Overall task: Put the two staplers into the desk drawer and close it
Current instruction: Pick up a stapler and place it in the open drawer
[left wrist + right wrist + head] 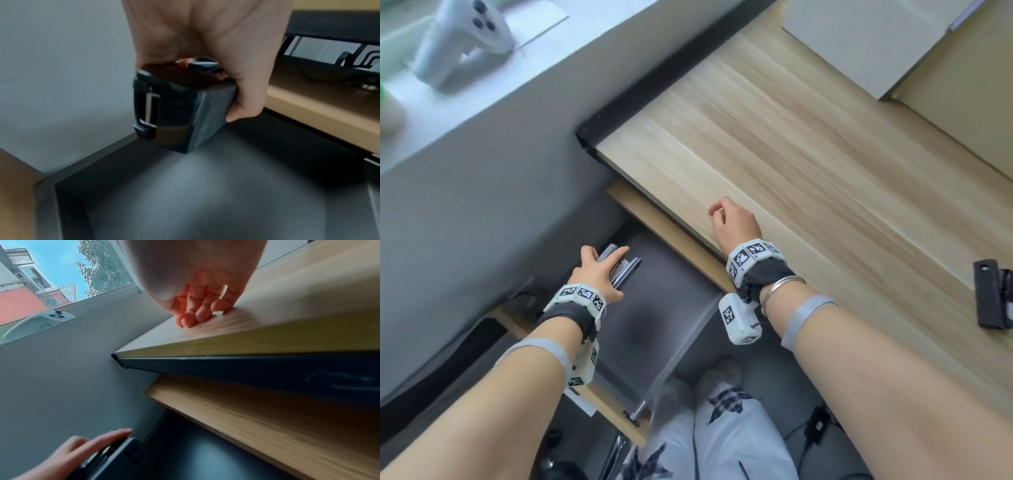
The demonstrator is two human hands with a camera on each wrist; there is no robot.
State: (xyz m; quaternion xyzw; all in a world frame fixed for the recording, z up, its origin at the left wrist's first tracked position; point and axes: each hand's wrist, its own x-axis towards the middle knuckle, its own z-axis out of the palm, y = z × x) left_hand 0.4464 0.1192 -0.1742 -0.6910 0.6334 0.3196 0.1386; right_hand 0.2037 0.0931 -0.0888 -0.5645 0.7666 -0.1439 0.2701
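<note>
Head view: drawer pulled open below the wooden desktop. Left hand inside it near the far left corner, fingers wrapped over a dark stapler. Right hand rests on the desktop edge, fingers loosely curled, holding nothing. Second stapler lies on the desktop, far right.

Left wrist view: left hand grips the stapler from above, thumb along its side; whether it touches the drawer floor is unclear.

Right wrist view: fingertips of the right hand touch the desktop. Left hand below with the stapler.
</note>
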